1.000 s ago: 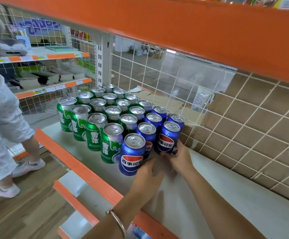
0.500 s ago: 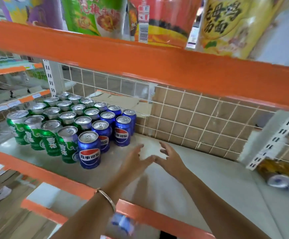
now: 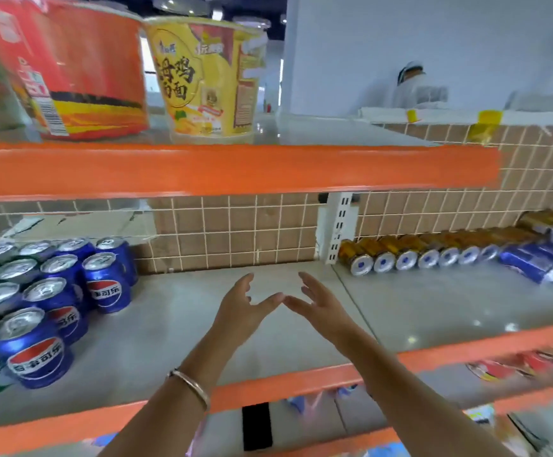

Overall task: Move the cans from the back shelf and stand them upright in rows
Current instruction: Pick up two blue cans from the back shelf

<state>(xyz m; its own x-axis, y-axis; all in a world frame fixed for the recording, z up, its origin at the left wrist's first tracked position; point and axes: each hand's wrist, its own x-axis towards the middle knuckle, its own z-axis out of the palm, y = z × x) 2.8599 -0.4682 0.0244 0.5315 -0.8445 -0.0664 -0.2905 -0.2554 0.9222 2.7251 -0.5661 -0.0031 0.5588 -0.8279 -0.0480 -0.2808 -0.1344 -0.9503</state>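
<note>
Since half a second ago the view has swung right. The upright blue cans (image 3: 107,285) now sit well to the left of the hands. The lying cans (image 3: 407,255), then only a sliver at the edge, now show as a full row to the hands' right. The left hand (image 3: 242,308) and right hand (image 3: 321,308) hover over the grey shelf (image 3: 417,308), fingers spread and holding nothing, thumb tips almost meeting. The lying cans rest on their sides, long axes running front to back and round ends facing the person. Beyond the fingertips a wire grid (image 3: 235,232) backs the shelf. Above the hands, an orange rail (image 3: 235,169) fronts a shelf carrying noodle cups (image 3: 202,77).
</note>
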